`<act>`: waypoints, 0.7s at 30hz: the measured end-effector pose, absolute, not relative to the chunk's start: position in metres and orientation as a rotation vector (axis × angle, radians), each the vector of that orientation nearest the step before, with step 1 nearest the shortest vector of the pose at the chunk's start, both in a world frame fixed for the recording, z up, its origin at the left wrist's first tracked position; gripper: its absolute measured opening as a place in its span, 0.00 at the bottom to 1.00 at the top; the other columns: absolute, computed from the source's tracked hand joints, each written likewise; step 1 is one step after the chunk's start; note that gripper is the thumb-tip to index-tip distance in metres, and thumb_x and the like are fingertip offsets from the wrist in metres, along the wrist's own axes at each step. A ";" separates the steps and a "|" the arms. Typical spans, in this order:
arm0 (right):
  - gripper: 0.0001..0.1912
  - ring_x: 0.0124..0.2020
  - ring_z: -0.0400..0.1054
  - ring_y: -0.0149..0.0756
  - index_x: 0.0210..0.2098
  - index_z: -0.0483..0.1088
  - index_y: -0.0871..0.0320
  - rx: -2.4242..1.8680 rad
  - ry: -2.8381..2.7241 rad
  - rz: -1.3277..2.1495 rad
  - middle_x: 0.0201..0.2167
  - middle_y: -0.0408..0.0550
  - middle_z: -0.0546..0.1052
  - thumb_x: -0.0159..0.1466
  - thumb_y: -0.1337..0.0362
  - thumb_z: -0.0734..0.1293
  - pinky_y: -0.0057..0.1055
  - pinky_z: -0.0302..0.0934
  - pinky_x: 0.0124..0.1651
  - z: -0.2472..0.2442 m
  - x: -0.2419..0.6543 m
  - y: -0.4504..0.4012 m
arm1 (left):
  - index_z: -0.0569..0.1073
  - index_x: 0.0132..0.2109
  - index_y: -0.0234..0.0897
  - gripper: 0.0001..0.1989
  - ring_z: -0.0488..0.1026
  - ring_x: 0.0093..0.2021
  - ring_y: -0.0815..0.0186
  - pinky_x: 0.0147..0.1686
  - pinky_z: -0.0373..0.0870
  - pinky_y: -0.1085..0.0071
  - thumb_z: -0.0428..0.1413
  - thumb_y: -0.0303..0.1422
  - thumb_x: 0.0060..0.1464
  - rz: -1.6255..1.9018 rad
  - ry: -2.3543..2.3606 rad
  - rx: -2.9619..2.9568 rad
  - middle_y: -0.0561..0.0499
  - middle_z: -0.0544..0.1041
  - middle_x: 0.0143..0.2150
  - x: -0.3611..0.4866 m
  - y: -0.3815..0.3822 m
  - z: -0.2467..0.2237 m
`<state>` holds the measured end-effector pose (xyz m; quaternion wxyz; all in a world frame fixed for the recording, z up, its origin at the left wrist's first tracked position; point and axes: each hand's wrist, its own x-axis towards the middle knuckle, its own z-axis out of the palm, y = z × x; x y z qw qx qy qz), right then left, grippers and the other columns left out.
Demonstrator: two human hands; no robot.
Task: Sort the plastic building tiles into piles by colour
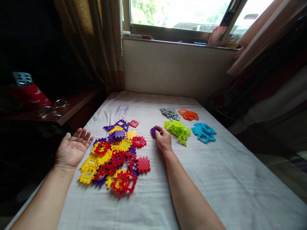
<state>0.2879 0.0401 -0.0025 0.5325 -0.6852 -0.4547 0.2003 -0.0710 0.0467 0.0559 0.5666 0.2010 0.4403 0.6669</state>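
Observation:
My right hand [164, 139] pinches a purple interlocking tile [153, 130] by its edge, just left of the lime green tiles [177, 130]. Palm up, my left hand [74, 147] is open with nothing in it, beside a mixed pile of red, yellow and purple plastic tiles. In that pile a red tile [143, 164] lies at the right side and a yellow tile [88, 174] at the left. Sorted by colour beyond my right hand are grey tiles [169, 113], orange tiles [188, 114] and blue tiles [203, 132].
All the tiles lie on a bed-like surface with a pale sheet [153, 207]. To the left, a dark wooden table [79, 103] carries eyeglasses [49, 110] and a red patterned container [35, 95]. A low wall [175, 68] under a window bounds the far end.

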 end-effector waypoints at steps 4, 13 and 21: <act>0.19 0.40 0.74 0.36 0.46 0.77 0.58 -1.630 -1.123 0.454 0.44 0.50 0.81 0.57 0.63 0.63 0.34 0.67 0.51 -0.001 0.287 0.037 | 0.75 0.38 0.44 0.15 0.77 0.47 0.61 0.43 0.80 0.64 0.45 0.42 0.61 1.570 1.058 0.470 0.51 0.81 0.41 -0.069 0.046 0.058; 0.18 0.31 0.73 0.32 0.46 0.77 0.55 -1.674 -1.211 0.527 0.36 0.45 0.82 0.59 0.63 0.63 0.31 0.67 0.42 0.009 0.274 0.061 | 0.76 0.38 0.42 0.16 0.78 0.44 0.62 0.43 0.79 0.62 0.45 0.40 0.62 1.573 1.023 0.417 0.50 0.81 0.40 -0.071 0.049 0.057; 0.17 0.55 0.67 0.44 0.48 0.77 0.53 -1.954 -1.381 0.176 0.58 0.51 0.71 0.61 0.63 0.64 0.39 0.60 0.57 0.017 0.275 0.047 | 0.76 0.38 0.43 0.14 0.77 0.47 0.62 0.49 0.76 0.59 0.47 0.41 0.61 1.555 1.024 0.421 0.50 0.81 0.42 -0.074 0.053 0.052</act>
